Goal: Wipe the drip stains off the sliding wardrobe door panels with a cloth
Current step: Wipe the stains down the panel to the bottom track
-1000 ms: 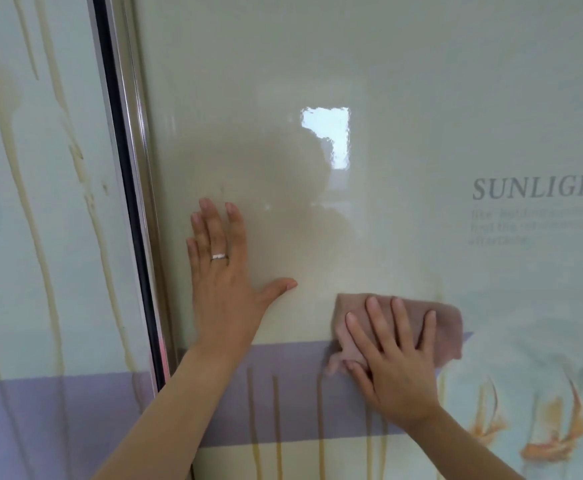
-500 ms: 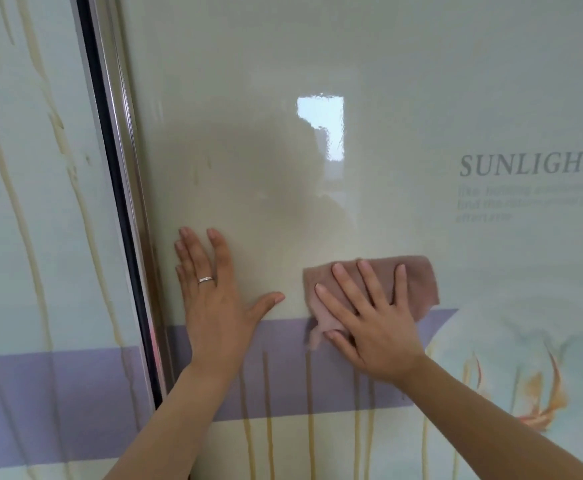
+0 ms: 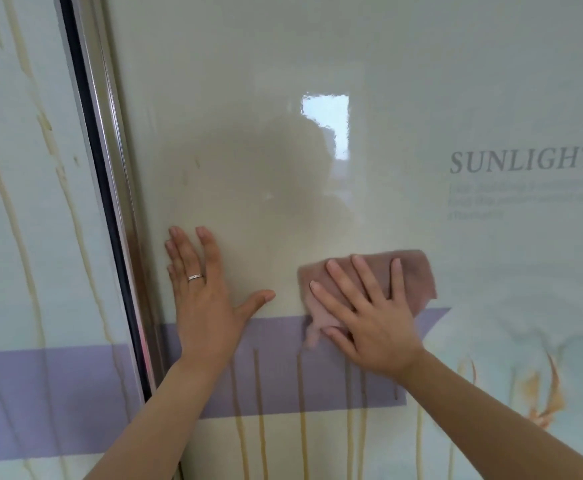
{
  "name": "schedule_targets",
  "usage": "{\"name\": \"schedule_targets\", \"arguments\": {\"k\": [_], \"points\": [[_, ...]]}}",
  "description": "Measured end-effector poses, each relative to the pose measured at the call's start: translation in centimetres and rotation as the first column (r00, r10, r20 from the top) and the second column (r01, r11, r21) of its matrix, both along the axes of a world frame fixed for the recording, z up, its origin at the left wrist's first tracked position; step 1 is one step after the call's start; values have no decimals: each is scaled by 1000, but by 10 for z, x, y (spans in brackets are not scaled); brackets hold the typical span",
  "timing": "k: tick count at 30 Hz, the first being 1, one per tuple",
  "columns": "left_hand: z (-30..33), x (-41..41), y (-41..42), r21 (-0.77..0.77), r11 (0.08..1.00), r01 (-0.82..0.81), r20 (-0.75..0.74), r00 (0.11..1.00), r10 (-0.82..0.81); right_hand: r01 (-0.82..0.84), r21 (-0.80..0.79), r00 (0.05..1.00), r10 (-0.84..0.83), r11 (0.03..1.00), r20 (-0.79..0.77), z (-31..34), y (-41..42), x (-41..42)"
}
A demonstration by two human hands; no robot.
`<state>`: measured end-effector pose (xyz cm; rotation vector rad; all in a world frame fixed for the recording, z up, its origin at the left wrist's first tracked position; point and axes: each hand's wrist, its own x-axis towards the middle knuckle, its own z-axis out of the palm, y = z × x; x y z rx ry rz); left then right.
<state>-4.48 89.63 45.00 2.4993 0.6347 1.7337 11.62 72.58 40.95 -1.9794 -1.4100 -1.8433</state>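
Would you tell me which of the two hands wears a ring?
The left hand, flat and bare on the door panel; the right hand has no visible ring and presses the pink cloth.

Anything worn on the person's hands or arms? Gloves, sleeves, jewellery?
No gloves or sleeves in view: both forearms are bare to the frame edge. The left hand wears a thin silver band ring on its ring finger. The right hand wears nothing visible.
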Motion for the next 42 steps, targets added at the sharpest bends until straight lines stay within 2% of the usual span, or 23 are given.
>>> {"name": "schedule_targets", "arguments": {"k": [3,5,10,12,14,17,18,24,29,33,36,39,42], "points": [[1,0,0,-20,1000,-6,-4,1000,6,-1,237,992,31,971,-124,48,12,-5],[0,0,-2,-35,999,-3,-20,1000,2,5,296,980,53,955,-189,57,19,-8],[3,-2,-5,-66,998,11,-23,1000,-13,12,22,998,-11,1000,-56,-23,-2,3],[3,-3,-6,-68,997,21,-23,999,-23,-3,-37,1000,3,999,-4,-32,-17,10],[4,-3,-6,-66,997,28,-19,999,-30,12,-1,1000,-12,1000,26,-16,-26,20],[4,-3,-6,-85,996,36,-14,999,-37,69,240,995,-50,968,-85,19,-35,33],[4,-3,-7,-85,996,34,-15,999,-36,84,268,992,-55,960,-114,21,-38,36],[6,-5,-9,-90,996,29,-19,999,-31,56,62,997,-52,996,-60,-30,-51,38],[4,-5,-7,-69,997,24,-23,999,-25,-21,21,999,22,1000,-33,-13,-22,15],[-2,-17,6,-11,1000,18,-106,994,-19,-118,-16,993,118,993,-22,-7,25,-17],[-19,-30,13,35,999,10,-158,987,-4,-128,18,991,129,992,-47,-16,48,-35],[-31,-31,17,89,996,-1,-166,986,15,-131,-60,991,130,990,-9,-27,54,-43],[-33,-28,19,97,995,5,-168,986,12,-153,-89,987,156,984,30,-10,49,-41]]}}
